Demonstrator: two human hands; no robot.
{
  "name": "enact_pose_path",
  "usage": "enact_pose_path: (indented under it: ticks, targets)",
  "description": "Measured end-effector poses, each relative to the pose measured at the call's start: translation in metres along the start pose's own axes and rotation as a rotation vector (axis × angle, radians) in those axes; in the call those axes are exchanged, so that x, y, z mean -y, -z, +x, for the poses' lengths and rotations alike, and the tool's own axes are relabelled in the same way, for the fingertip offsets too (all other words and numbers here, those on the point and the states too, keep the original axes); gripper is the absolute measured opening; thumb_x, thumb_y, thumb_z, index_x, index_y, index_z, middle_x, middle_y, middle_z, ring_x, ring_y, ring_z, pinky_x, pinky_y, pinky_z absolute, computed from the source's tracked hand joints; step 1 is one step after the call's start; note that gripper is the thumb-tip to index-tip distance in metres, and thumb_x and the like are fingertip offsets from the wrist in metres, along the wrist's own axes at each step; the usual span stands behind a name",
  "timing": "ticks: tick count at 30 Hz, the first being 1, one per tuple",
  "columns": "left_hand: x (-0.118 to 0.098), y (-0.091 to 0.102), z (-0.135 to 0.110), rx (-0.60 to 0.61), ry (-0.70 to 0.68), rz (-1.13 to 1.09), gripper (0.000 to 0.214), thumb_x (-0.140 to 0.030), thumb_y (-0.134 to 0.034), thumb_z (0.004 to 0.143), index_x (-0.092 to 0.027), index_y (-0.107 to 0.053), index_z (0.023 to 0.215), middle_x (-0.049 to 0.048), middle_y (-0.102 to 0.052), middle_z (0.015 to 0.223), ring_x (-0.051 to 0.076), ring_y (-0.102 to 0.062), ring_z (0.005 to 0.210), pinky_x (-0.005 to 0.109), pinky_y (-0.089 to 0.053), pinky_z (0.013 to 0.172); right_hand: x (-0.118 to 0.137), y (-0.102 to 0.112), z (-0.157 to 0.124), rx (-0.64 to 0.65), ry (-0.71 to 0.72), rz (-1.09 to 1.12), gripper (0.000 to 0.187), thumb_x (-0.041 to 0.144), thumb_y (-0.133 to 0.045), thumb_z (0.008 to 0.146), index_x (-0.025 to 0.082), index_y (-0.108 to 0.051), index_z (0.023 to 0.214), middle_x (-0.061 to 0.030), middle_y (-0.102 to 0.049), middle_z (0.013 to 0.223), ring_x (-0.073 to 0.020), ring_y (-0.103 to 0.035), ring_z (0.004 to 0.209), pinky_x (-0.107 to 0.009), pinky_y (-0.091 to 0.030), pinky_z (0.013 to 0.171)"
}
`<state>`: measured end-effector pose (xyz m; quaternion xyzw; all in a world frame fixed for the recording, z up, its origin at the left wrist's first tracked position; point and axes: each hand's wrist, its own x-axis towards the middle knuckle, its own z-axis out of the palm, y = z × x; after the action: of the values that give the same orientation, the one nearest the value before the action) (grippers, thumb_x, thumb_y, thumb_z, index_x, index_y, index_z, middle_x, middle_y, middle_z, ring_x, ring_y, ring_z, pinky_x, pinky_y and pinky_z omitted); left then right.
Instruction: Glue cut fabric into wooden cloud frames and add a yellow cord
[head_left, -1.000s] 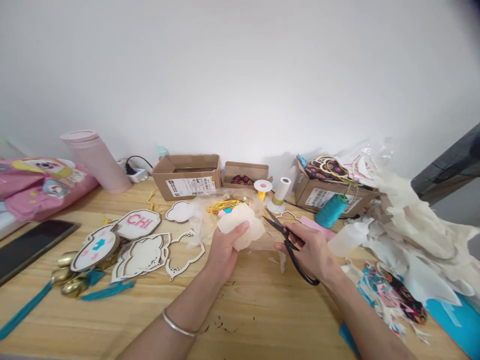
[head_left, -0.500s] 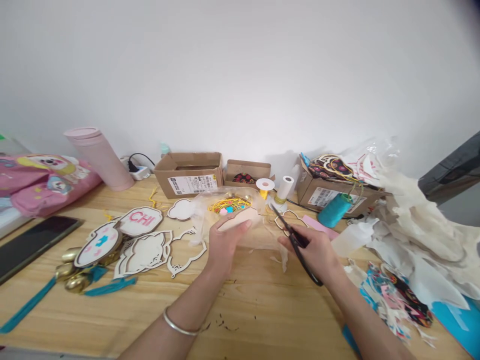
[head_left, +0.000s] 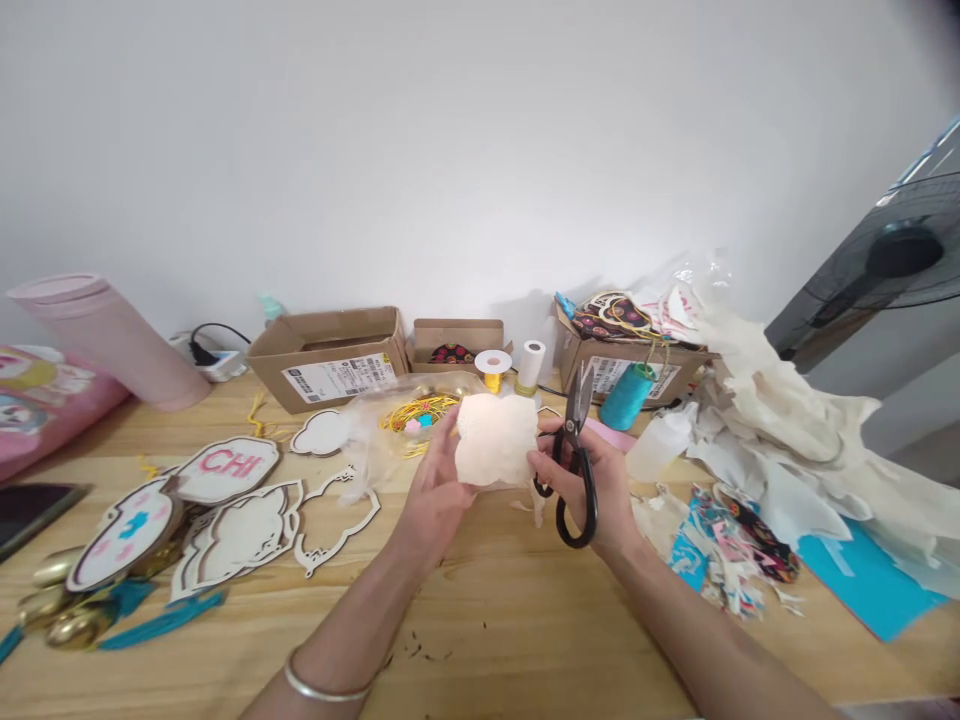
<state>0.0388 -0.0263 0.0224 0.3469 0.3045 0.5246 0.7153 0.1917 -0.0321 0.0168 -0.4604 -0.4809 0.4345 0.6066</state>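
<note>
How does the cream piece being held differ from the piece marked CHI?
The cream piece looks plain on the visible side, while the CHI piece bears pink letters. The left hand holds the cream piece; no hand touches the CHI piece. The CHI piece has a dark edge; the cream piece shows none. Both have pale faces.

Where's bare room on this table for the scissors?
On your side of the scissors: bare table between left forearm and right forearm, barring dark specks; between left forearm and teal tassel; and right of right forearm, below fabric scraps. Crowded: back, with boxes; far right, with cream fabric.
</note>
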Motion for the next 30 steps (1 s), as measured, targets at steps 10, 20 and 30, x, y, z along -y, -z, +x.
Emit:
enact_pose_path:
  ticks: [10,20,30]
  targets:
    - [0.005,0.010,0.007,-0.152,0.033,0.051,0.028,-0.023,-0.074,0.060,-0.019,-0.068,0.087,0.0017,-0.071,0.083,0.014,-0.064,0.076,0.026,-0.050,0.071,-0.016,0.023,0.008,0.266,0.173,-0.380,0.030,0.038,-0.063,0.072,0.021,-0.057,0.096,0.0019,-0.050,0.065,-0.0113,-0.045,0.056,-0.023,-0.035,0.049]
    - [-0.004,0.019,0.011,-0.185,-0.048,-0.066,0.029,-0.022,-0.072,0.064,-0.021,-0.066,0.093,-0.0011,-0.071,0.084,0.012,-0.064,0.076,0.025,-0.050,0.073,0.004,0.034,0.017,0.455,0.393,-0.897,0.032,0.043,-0.063,0.070,0.017,-0.062,0.089,0.0000,-0.051,0.061,-0.0123,-0.043,0.053,-0.024,-0.033,0.048]
    - [0.000,0.019,0.009,-0.128,-0.051,0.003,0.030,-0.023,-0.071,0.065,-0.018,-0.065,0.094,0.0022,-0.071,0.086,0.014,-0.064,0.077,0.029,-0.049,0.075,-0.001,0.027,0.014,0.396,0.591,-0.887,0.035,0.049,-0.055,0.077,0.015,-0.060,0.072,0.0037,-0.040,0.049,-0.0087,-0.036,0.044,-0.021,-0.028,0.042]
